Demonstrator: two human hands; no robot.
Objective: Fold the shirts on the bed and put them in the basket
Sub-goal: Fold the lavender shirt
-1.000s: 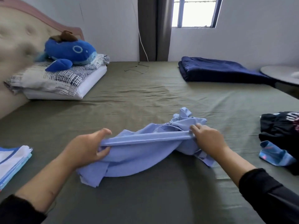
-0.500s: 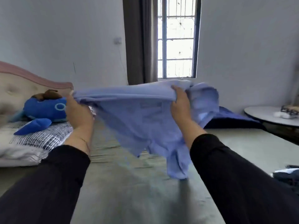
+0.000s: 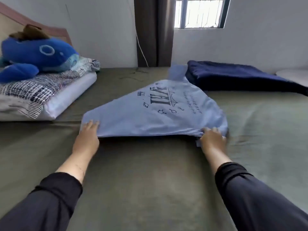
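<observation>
Head view: a light blue shirt [image 3: 155, 112] lies spread on the olive-green bed [image 3: 150, 180], printed side up, its dark lettering reading away from the wearer. It sits at about 12 o'clock from the two arms, in the middle of the bed, with its far end reaching toward 1 o'clock, where it touches a folded navy blanket [image 3: 233, 77].

The left hand [image 3: 86, 139] holds the shirt's near left corner at 11 o'clock; its fingers [image 3: 90, 125] lie on top of the cloth, slightly spread, and whether the thumb is under the hem I cannot tell. The right hand [image 3: 212, 140] grips the near right corner at 1 o'clock, fingers curled over bunched fabric. The hem between the hands is lifted just off the bed, with shadow beneath it. Both forearms come out of dark sleeves.

At 10 o'clock a blue plush whale [image 3: 36, 55] rests on a patterned pillow [image 3: 38, 97] by the headboard. At 12 o'clock, beyond the bed, a dark curtain [image 3: 153, 30] hangs beside a barred window [image 3: 200, 12].
</observation>
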